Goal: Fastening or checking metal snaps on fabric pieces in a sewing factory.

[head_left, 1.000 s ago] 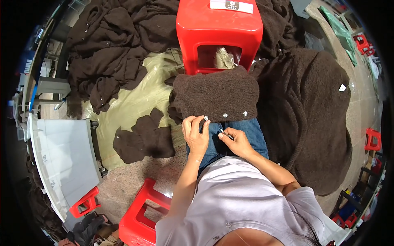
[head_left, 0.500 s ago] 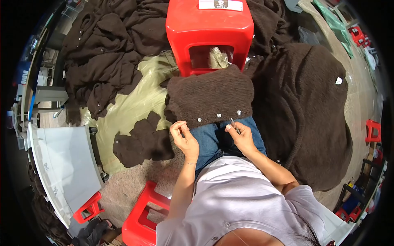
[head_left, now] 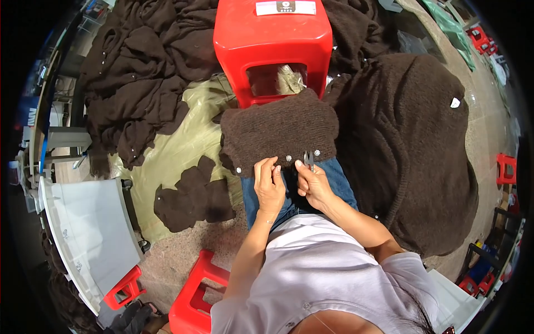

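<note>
A dark brown knitted garment lies across my lap, with a few shiny round buttons along its near edge. My left hand is at that edge, just left of the middle button, its fingers bent and closed on the knit; the fingertips are partly hidden. In my right hand is a small pair of thread snips. Their blades point away from me, lying over the garment's edge between the middle button and the right button.
A red plastic stool stands beyond my knees, against the garment. Brown knitwear is heaped at far left and on the right. A smaller brown piece rests on yellowish plastic sheeting. Another red stool is near my left elbow.
My left hand has moved right, onto the garment's edge near the middle button. My right hand has shifted slightly left, and the snips now lie over the knit. The left button sits farther left.
</note>
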The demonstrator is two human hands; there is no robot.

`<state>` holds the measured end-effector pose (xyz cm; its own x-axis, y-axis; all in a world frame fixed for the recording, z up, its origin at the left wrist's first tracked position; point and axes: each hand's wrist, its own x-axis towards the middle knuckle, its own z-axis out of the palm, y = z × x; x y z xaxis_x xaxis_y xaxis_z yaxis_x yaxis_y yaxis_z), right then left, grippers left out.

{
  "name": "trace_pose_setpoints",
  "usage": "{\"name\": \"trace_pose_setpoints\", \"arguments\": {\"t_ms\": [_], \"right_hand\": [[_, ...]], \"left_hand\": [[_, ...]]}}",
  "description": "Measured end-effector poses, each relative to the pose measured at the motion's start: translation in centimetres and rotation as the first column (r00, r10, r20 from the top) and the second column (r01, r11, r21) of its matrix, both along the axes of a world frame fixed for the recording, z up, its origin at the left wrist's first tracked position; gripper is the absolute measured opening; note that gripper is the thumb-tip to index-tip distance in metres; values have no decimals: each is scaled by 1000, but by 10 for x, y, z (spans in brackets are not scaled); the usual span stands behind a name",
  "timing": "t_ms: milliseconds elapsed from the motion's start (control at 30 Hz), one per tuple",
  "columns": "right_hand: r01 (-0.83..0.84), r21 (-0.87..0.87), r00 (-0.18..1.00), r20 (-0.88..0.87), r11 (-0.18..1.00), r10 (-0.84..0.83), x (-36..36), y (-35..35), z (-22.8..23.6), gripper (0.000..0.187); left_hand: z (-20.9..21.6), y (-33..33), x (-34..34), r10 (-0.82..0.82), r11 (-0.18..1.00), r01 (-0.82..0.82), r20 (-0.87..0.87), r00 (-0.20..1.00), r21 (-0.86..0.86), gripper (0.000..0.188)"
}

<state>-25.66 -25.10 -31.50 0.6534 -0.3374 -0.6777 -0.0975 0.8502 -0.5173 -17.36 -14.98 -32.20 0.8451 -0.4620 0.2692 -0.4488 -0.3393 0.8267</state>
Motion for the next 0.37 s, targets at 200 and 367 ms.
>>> {"name": "trace_pose_setpoints", "arguments": {"t_ms": [200,367], "right_hand": [[35,160,995,87,987,-49,4,-6,-3,44],[34,194,995,90,980,-53,2,-7,-1,46]], "left_hand": [[0,4,3,-17,1000,17,9,1000,-12,16],[8,2,1,-109,994,103,-145,983,-47,13]]}}
